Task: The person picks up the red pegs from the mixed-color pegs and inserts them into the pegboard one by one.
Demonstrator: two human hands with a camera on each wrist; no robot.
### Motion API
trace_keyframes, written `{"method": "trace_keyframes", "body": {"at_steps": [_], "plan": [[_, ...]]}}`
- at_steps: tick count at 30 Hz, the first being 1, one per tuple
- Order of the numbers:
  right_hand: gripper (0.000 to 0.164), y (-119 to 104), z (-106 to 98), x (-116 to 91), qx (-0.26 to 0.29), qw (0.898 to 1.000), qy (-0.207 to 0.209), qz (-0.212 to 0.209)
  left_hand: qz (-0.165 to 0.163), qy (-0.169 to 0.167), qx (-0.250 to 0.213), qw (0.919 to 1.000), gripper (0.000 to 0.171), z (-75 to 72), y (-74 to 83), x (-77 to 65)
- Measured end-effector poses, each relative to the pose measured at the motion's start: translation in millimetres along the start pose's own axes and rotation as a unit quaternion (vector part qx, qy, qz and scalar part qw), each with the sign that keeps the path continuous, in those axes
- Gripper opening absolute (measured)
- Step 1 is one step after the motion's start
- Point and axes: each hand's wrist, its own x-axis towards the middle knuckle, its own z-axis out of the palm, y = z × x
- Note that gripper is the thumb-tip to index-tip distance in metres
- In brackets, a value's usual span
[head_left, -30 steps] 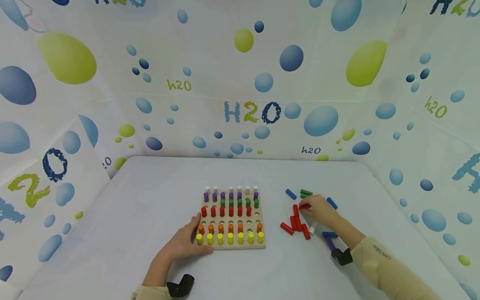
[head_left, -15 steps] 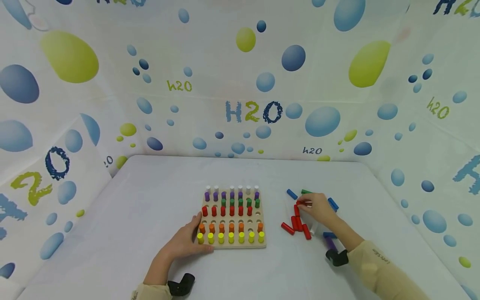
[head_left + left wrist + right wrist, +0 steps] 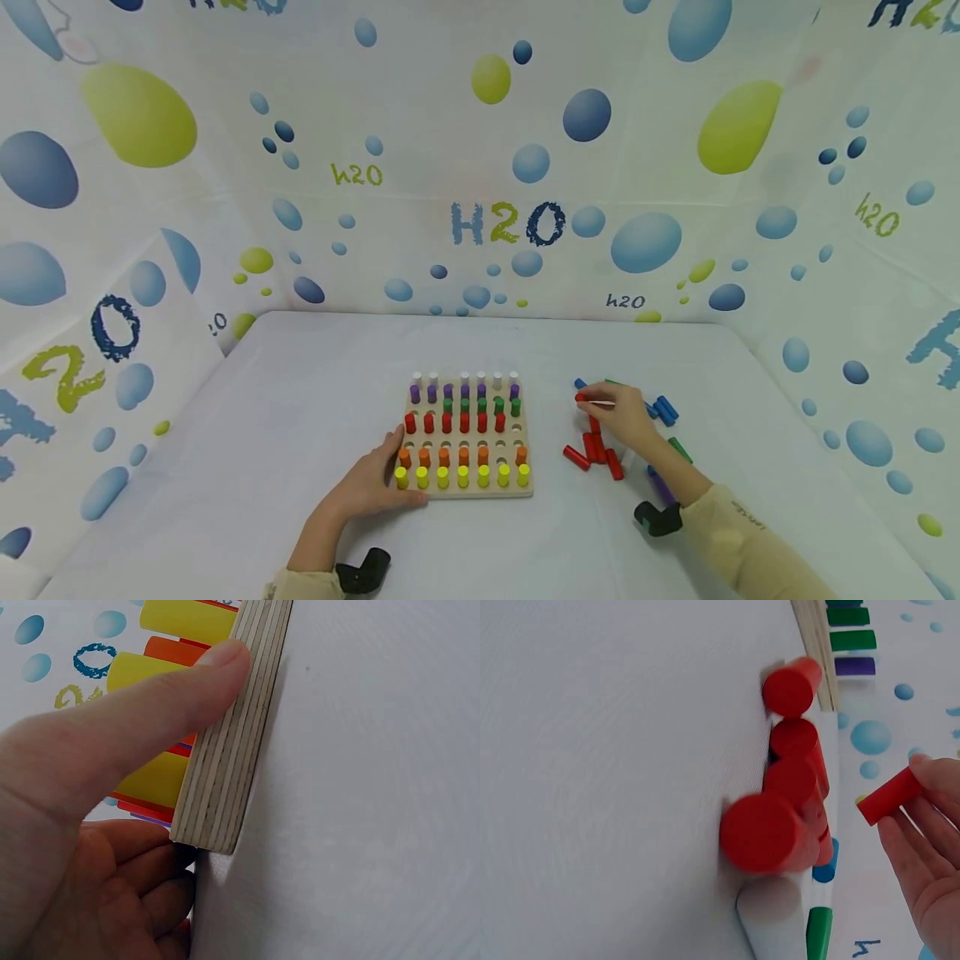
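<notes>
A wooden pegboard (image 3: 480,493) stands on the white table, with rows of white, purple, green, red, orange and yellow pegs upright in it. My left hand (image 3: 366,483) grips its near left corner; in the left wrist view the thumb (image 3: 217,664) presses the layered front edge and the other fingers curl beside the corner. To the right, my right hand (image 3: 626,414) pinches a red peg (image 3: 889,796) between thumb and fingertips, raised above the table. Several red pegs (image 3: 588,448) lie loose just below that hand. The red row's rightmost hole (image 3: 517,429) is bare.
Around the right hand lie loose blue pegs (image 3: 666,409), a green peg (image 3: 680,450) and a purple peg (image 3: 660,486). A white peg (image 3: 769,907) lies by the red ones. Patterned cloth (image 3: 405,250) rises behind and beside the table.
My right hand has lifted a red peg from the loose pile and moved a little left with it. The left hand stays on the pegboard.
</notes>
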Motion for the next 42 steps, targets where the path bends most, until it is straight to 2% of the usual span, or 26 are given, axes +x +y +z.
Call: {"method": "trace_keyframes", "body": {"at_steps": [5,9,17,25,36,42], "plan": [[0.024,-4.8,4.8,1.4,0.044,0.999,0.002,0.025,0.002,0.000,0.002,1.0000,0.112,0.1,0.0,-0.5],[0.025,-8.1,8.8,3.0,0.075,0.997,0.004,0.029,0.002,-0.001,-0.001,1.0000,0.113,-0.2,-0.1,-0.7],[0.028,-15.8,21.4,5.7,0.107,0.991,-0.012,0.080,0.004,0.001,0.001,1.0000,0.113,0.0,-0.1,-0.6],[0.028,-25.5,35.3,7.9,0.130,0.989,-0.024,0.062,0.007,0.001,0.008,0.9999,0.115,0.1,-0.9,0.2],[0.029,-34.4,56.6,9.5,0.193,0.976,-0.064,0.073,-0.001,-0.001,0.006,1.0000,0.114,-0.7,0.6,-1.1],[0.029,-33.4,66.0,9.7,0.199,0.975,-0.073,0.069,-0.001,-0.002,0.004,1.0000,0.114,-0.4,0.8,-0.9]]}}
